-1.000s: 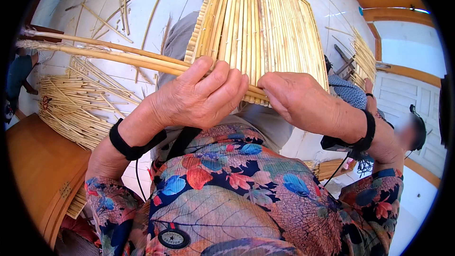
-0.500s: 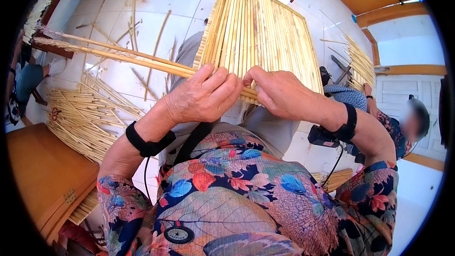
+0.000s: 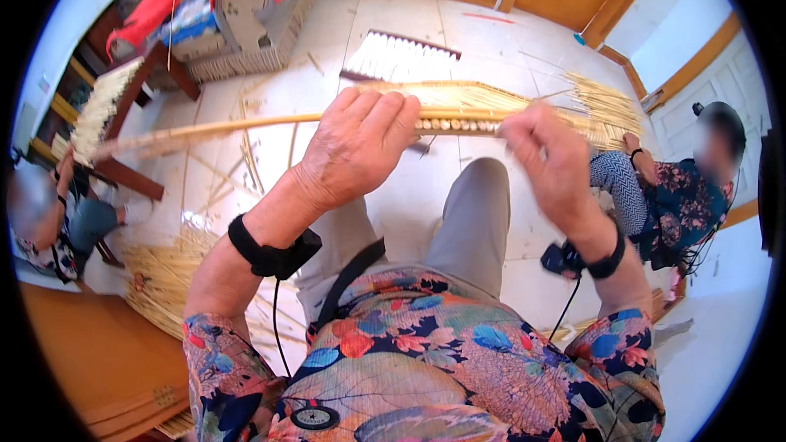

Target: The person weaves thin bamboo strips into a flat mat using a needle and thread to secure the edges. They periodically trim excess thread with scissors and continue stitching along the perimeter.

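A mat of pale yellow reed stalks (image 3: 479, 94) is raised in front of me, seen almost edge-on with a row of round cut stalk ends along its near edge. My left hand (image 3: 360, 147) is closed over that edge and over long reed stalks (image 3: 221, 124), whose feathery tips stick out far to the left. Beside the right part of the edge is my right hand (image 3: 553, 164), its fingers curled and smeared by motion. What it holds, if anything, cannot be made out.
Loose reeds (image 3: 160, 270) lie heaped on the floor at the left, by a brown wooden board (image 3: 98, 352). A white-slatted stool (image 3: 401, 56) stands ahead, a sofa (image 3: 246, 16) behind. One person (image 3: 679, 205) sits at the right beside more reeds (image 3: 606, 106), another (image 3: 61, 221) at the left.
The mat has tipped from its broad face to nearly edge-on. Both hands have risen, and my right hand has moved away from the left, to the right. My view has tilted up.
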A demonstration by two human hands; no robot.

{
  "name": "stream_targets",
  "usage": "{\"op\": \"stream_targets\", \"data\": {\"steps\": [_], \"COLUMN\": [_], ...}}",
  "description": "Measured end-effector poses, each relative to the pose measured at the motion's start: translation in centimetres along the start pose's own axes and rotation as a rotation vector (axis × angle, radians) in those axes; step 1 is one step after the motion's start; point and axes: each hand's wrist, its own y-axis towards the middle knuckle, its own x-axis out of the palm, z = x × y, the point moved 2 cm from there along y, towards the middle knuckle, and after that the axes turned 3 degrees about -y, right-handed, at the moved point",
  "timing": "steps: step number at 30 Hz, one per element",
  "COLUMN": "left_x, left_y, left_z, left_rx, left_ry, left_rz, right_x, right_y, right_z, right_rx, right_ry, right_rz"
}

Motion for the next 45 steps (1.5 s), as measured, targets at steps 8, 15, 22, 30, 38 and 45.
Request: {"op": "stream_targets", "data": {"steps": [8,15,22,30,38,45], "left_x": [-1.9,0.2,3.1,8.8,11.2,11.6], "left_y": [3.3,1.8,0.8,-1.1,-3.8,-7.1], "left_z": [0.0,1.6,2.1,2.3,3.4,2.7], "left_rx": [-0.46,-0.584,-0.584,-0.61,-0.583,-0.642], "left_ry": [-0.115,-0.202,-0.128,-0.107,-0.146,-0.086], "left_rz": [0.034,0.014,-0.026,-0.204,-0.361,-0.322], "right_x": [3.3,6.5,10.0,12.5,16.7,15.6], "right_y": [0.8,1.6,1.2,-1.1,-4.5,-7.7], "right_z": [1.1,2.3,5.4,9.5,10.5,5.7], "right_rx": [0.244,0.336,0.357,0.594,0.641,0.757], "right_ry": [0.591,0.822,0.662,0.771,0.779,0.936], "right_rz": [0.057,-0.006,0.077,-0.087,-0.027,-0.041]}}
